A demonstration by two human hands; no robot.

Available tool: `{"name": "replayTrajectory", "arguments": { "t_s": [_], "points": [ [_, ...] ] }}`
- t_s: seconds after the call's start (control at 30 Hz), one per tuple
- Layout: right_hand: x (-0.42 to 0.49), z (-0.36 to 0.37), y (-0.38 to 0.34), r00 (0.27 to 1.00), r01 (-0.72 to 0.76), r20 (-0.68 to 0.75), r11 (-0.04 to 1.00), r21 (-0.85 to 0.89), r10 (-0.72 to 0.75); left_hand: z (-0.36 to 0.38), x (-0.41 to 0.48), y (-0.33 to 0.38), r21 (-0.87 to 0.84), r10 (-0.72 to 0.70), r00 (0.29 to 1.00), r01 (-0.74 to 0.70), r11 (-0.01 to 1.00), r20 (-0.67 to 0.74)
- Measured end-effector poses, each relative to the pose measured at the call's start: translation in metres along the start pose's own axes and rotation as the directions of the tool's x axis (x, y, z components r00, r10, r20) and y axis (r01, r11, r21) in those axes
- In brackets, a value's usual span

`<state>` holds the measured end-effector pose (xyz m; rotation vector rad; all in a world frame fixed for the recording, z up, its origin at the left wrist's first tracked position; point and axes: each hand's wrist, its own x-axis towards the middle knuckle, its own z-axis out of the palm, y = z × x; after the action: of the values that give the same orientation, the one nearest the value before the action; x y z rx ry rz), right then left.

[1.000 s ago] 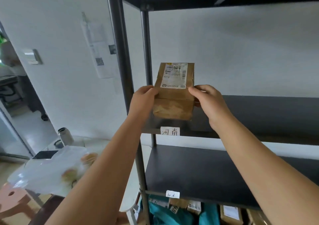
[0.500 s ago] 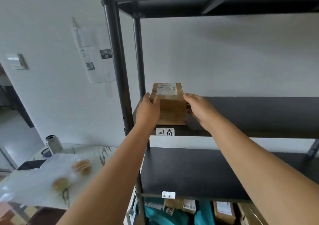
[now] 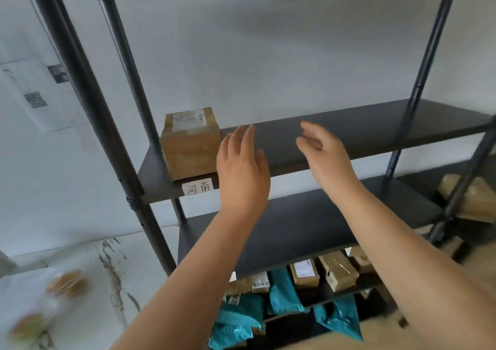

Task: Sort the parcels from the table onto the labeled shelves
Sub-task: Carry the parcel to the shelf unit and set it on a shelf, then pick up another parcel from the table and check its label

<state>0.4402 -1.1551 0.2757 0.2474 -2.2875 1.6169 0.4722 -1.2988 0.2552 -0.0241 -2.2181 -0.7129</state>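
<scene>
A brown cardboard parcel (image 3: 189, 143) with a white shipping label on top rests at the left end of the black shelf (image 3: 349, 132), just above a handwritten paper label (image 3: 198, 187) on the shelf's front edge. My left hand (image 3: 241, 167) hovers to the right of the parcel, fingers apart, holding nothing. My right hand (image 3: 323, 152) is further right in front of the same shelf, also open and apart from the parcel.
A lower black shelf (image 3: 308, 229) sits beneath. Under it lie several brown boxes (image 3: 336, 269) and teal mailer bags (image 3: 284, 293). A marble-patterned table (image 3: 112, 269) with a plastic bag is at lower left. Black upright posts (image 3: 88, 94) frame the rack; more parcels (image 3: 480, 196) at right.
Both hands set the parcel down on the shelf, let go of it and moved away to the right. The view shifted right and tilted.
</scene>
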Motion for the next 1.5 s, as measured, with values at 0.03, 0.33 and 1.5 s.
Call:
{"name": "replayTrajectory", "arguments": {
  "t_s": [0.03,0.33,1.5],
  "points": [
    [-0.005,-0.013,0.01,1.0,-0.014,-0.024,0.999,-0.032,0.013,0.012,-0.007,0.007,-0.021,0.004,0.999,-0.004,1.0,0.035],
    [-0.035,-0.161,0.106,0.967,-0.221,-0.183,0.945,-0.243,0.179,0.123,-0.053,0.13,-0.198,0.102,0.929,-0.032,0.98,0.355],
    [0.131,-0.547,0.444,0.718,-0.69,-0.295,0.701,-0.183,0.63,0.621,-0.087,0.412,-0.214,-0.04,0.557,0.382,0.899,0.829]
  ]
}}
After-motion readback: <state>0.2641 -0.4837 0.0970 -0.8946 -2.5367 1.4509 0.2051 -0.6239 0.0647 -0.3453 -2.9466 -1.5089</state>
